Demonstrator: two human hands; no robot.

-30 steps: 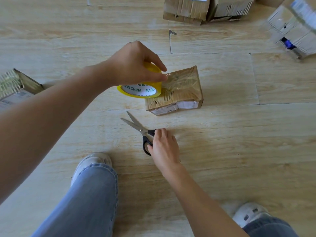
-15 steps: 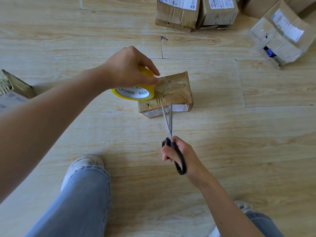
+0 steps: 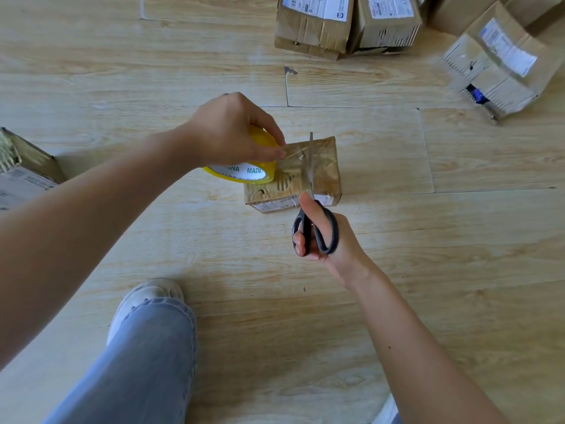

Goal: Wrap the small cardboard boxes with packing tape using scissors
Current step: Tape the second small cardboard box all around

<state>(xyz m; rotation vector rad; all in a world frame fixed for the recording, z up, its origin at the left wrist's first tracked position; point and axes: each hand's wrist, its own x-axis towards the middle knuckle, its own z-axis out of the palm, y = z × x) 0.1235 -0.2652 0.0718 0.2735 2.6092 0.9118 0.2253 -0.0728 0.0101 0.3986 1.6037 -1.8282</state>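
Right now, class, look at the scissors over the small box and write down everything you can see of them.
The scissors have black looped handles, plastic by the look, and slim shiny metal blades. The right hand grips the handles. The blades, nearly closed, point away from the person across the top of the small cardboard box, meeting the clear tape stretched from the yellow tape roll that the left hand holds. Whether the tape is cut cannot be told.

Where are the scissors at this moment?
Head view, just right of centre: the scissors are gripped in the right hand, blades across the top of the small cardboard box, right of the tape roll held by the left hand.
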